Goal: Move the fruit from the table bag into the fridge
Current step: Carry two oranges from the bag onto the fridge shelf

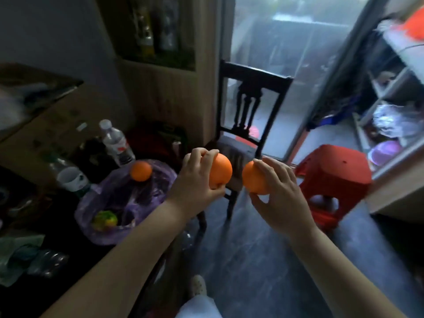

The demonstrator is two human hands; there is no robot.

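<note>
Left orange (221,172), right orange (251,177) are held just apart; third orange (140,171), yellow-green fruit (105,220) lie in purple bag (88,203).

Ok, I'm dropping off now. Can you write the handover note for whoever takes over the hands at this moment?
Left hand: grips the first round orange fruit, in mid-air.
Right hand: grips the second round orange fruit, beside the first.
Crumpled purple plastic bag on the table: holds a third orange and a yellow-green fruit.
Open fridge: to the right.
Done: two oranges are out of the bag.
Left: shelve both, then fetch the other two fruits.
</note>
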